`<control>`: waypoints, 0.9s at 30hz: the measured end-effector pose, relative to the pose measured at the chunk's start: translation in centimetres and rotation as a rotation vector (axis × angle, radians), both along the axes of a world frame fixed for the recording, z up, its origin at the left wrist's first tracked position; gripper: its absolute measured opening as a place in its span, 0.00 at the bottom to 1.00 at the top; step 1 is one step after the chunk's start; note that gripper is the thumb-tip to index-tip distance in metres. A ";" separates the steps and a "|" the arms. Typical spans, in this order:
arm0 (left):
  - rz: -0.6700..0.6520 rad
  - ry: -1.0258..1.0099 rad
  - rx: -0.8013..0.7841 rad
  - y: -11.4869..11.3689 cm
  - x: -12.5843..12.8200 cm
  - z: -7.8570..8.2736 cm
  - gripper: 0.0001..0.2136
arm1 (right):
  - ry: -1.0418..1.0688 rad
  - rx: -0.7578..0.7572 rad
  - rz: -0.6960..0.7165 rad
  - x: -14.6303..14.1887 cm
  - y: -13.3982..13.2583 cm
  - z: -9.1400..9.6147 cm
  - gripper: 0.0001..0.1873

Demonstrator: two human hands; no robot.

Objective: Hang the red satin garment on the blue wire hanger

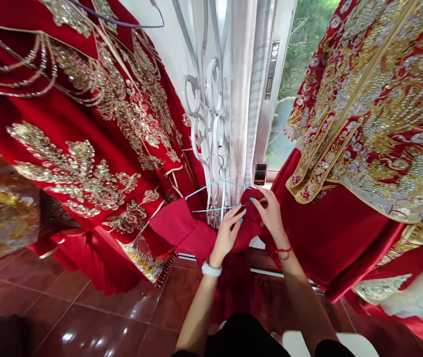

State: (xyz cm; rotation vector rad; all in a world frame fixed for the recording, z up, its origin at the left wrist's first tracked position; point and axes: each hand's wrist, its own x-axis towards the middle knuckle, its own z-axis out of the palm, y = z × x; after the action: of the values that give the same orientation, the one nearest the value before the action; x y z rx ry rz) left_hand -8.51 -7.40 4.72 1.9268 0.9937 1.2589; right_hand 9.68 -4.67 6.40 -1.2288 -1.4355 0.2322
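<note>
A plain red garment hangs on a thin light-blue hanger in front of a white scrolled metal frame. The hanger's hook points up at the frame. My left hand, with a white watch on its wrist, has its fingers bent together on the garment's upper edge, close to the hanger's lower bar. At the right end of the hanger, my right hand pinches the garment's cloth between thumb and fingers. A red cord circles that wrist. The cloth partly hides the fingertips of both hands.
Red gowns with gold beading hang close by: a beaded gown on the left and a beaded jacket on the right. A small dark box sits by the window. Part of a white stool shows below, on a tiled floor.
</note>
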 end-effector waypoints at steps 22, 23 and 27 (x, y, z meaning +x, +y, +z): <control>0.834 0.614 0.022 2.3 -10.9 5.5 0.20 | -0.204 -0.099 -0.463 -2.6 3.2 0.7 0.17; 0.819 0.626 0.011 1.9 -11.4 5.7 0.20 | -0.228 -0.090 -0.439 -2.1 3.3 0.7 0.18; 0.799 0.698 -0.014 1.3 -12.6 6.6 0.21 | -0.375 -0.086 -0.271 0.0 3.2 1.4 0.19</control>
State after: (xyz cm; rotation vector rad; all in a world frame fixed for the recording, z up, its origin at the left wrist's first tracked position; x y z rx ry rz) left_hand -21.13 -6.15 11.32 2.0641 2.2796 0.9144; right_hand 9.66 -1.44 7.78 -1.5806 -1.5645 -0.1308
